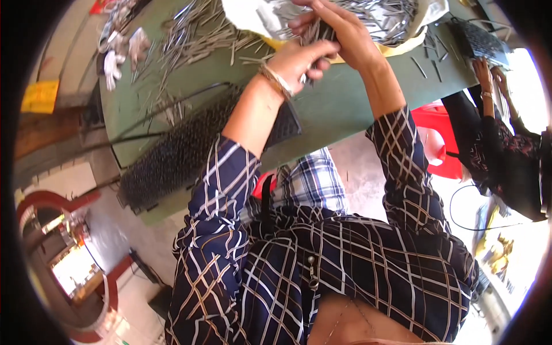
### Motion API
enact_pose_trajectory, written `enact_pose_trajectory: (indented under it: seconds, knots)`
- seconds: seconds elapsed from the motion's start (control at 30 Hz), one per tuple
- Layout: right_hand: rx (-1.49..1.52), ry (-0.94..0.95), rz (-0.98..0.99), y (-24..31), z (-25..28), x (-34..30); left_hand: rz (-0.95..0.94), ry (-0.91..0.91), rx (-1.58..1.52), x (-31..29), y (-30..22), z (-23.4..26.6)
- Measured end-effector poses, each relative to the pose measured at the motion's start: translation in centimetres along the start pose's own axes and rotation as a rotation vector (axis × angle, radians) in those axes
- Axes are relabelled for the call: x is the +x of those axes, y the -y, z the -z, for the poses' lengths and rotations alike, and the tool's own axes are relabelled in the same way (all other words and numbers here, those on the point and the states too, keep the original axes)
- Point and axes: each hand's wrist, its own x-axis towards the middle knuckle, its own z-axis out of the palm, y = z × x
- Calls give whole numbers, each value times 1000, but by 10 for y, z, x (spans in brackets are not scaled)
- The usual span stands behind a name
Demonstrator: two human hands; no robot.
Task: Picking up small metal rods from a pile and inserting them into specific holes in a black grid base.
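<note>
My left hand: fingers clamped round a bunch of metal sticks, mostly hidden between my palms. My right hand: against them; finger grip, I cannot tell. White sack: beyond, cut off above.

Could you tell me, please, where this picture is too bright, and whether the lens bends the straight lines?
Head view: glare whitens the right side around the co-worker; head view: a bright patch at lower left is washed out; head view: the green table's left edge curves, and black fills the corners.
</note>
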Motion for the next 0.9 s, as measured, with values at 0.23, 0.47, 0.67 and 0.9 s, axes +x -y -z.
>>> enact_pose_trajectory:
  seconds: [0.23, 0.47, 0.67, 0.9]
  knots:
    - [113, 35, -71, -42, -56, -101, 38, -79, -208, -130, 70, -12]
    - [69, 24, -295, -62, -85, -142, 46, -151, -239, -185, 113, 1]
    - [2, 54, -298, -66, -98, -143, 13, -127, -260, -202, 126, 17]
    - [-160, -98, -75, -66, -126, -129, 4, -151, -295, -220, 141, 45]
